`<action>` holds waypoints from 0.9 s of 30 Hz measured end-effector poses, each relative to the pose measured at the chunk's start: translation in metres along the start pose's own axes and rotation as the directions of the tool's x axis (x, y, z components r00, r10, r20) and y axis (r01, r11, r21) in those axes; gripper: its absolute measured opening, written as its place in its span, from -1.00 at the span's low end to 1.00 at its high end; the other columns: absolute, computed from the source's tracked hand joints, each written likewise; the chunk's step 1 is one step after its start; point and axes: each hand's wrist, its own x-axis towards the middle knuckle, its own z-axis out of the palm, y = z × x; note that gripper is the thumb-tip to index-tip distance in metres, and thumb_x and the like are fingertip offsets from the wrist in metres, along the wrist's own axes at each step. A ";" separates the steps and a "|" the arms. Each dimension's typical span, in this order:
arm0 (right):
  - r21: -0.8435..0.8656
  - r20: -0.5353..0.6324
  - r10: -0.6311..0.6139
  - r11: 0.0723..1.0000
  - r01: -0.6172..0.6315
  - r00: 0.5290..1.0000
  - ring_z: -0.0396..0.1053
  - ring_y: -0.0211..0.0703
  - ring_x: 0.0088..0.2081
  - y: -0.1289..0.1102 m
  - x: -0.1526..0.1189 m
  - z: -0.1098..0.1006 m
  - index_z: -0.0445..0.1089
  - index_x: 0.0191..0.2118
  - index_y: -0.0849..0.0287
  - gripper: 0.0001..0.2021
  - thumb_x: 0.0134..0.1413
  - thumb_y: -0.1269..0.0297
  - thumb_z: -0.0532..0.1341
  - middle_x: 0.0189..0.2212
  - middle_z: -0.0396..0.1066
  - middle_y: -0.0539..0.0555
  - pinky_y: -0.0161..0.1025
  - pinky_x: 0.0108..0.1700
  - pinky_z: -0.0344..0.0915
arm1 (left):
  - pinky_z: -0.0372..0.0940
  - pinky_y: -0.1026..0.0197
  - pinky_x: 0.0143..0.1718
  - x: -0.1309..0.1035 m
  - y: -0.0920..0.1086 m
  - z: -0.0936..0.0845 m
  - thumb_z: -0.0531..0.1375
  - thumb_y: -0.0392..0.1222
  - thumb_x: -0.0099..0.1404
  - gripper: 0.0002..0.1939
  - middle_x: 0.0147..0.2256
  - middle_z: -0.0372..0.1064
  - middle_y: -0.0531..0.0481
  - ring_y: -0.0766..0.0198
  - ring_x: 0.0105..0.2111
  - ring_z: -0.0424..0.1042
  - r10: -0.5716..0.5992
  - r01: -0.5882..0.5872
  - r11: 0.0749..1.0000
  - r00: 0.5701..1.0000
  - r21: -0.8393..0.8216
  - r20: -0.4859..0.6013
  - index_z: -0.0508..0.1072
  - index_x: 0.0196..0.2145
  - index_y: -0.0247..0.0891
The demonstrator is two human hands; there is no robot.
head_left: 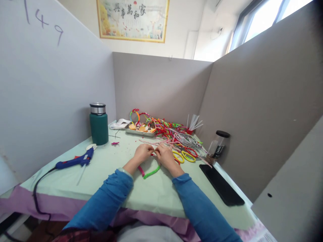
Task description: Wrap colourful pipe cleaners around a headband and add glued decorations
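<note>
My left hand (143, 153) and my right hand (164, 155) meet over the middle of the table, fingertips pinched close together. Between and below them hangs a bent fuzzy pipe cleaner piece (152, 172), bright green on one side and pink on the other, with a bit of red at the fingertips. Its ends run up into both hands, forming a rough loop. The exact join at the fingertips is too small to make out. Just right of my right hand lie yellow-handled scissors (188, 156) and red-handled scissors (191, 152).
A blue glue gun (75, 162) with its cord lies left, near a green bottle (99, 129). Behind my hands are a metal tray (140, 133) and a heap of coloured pipe cleaners (174, 129). A clear jar (217, 148) and a black phone-like slab (221, 185) are right. Grey partitions enclose the table.
</note>
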 end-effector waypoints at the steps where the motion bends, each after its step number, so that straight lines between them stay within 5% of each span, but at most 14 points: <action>1: -0.009 0.015 0.009 1.000 -0.009 1.000 0.29 -0.14 -0.27 0.000 0.000 0.000 0.40 -0.34 0.16 -0.91 0.10 0.33 0.15 -0.32 0.40 0.09 -0.22 -0.20 0.07 | 0.12 0.29 -0.36 0.000 0.000 0.000 0.13 -0.23 0.14 -0.80 -0.39 0.52 -0.04 0.26 -0.37 0.40 0.005 -0.005 1.000 1.000 0.000 0.003 0.58 -0.38 -0.20; 7: -0.001 0.081 0.027 1.000 -0.027 0.996 0.27 -0.15 -0.29 0.000 -0.002 0.004 0.35 -0.32 0.18 -0.92 0.12 0.34 0.12 -0.32 0.36 0.10 -0.25 -0.26 0.08 | 0.12 0.29 -0.37 0.001 -0.001 0.001 0.13 -0.22 0.14 -0.80 -0.40 0.51 -0.03 0.27 -0.39 0.39 0.002 -0.002 0.999 1.000 -0.033 0.007 0.57 -0.40 -0.22; 16: 0.190 -0.100 0.133 0.975 -0.113 0.986 0.28 -0.15 -0.33 -0.003 0.001 0.011 0.29 -0.33 0.18 -0.89 0.16 0.33 0.06 -0.37 0.36 0.08 -0.25 -0.27 0.11 | 0.15 0.31 -0.43 0.008 -0.005 0.001 0.14 -0.15 0.09 -0.79 -0.51 0.44 0.01 0.32 -0.48 0.31 -0.109 0.105 0.930 0.994 -0.354 0.008 0.52 -0.46 -0.31; 21: 0.450 -0.174 0.269 0.878 -0.166 0.947 0.27 -0.16 -0.38 -0.005 0.005 0.014 0.27 -0.41 0.16 -0.89 0.07 0.32 0.05 -0.44 0.36 0.05 -0.26 -0.33 0.15 | 0.10 0.32 -0.53 0.005 0.001 0.004 0.23 -0.03 -0.01 -0.70 -0.56 0.39 0.00 0.40 -0.60 0.22 -0.217 0.253 0.677 0.966 -0.691 0.141 0.46 -0.46 -0.38; 27: 0.741 -0.069 0.400 0.634 -0.222 0.914 0.22 -0.21 -0.48 -0.007 0.009 0.014 0.24 -0.49 0.14 -0.85 -0.02 0.21 0.07 -0.57 0.28 -0.03 -0.31 -0.46 0.16 | 0.07 0.34 -0.60 0.001 0.009 0.001 0.33 -0.02 -0.13 -0.61 -0.55 0.38 0.01 0.51 -0.68 0.09 -0.261 0.351 0.425 0.930 -0.834 0.259 0.46 -0.44 -0.41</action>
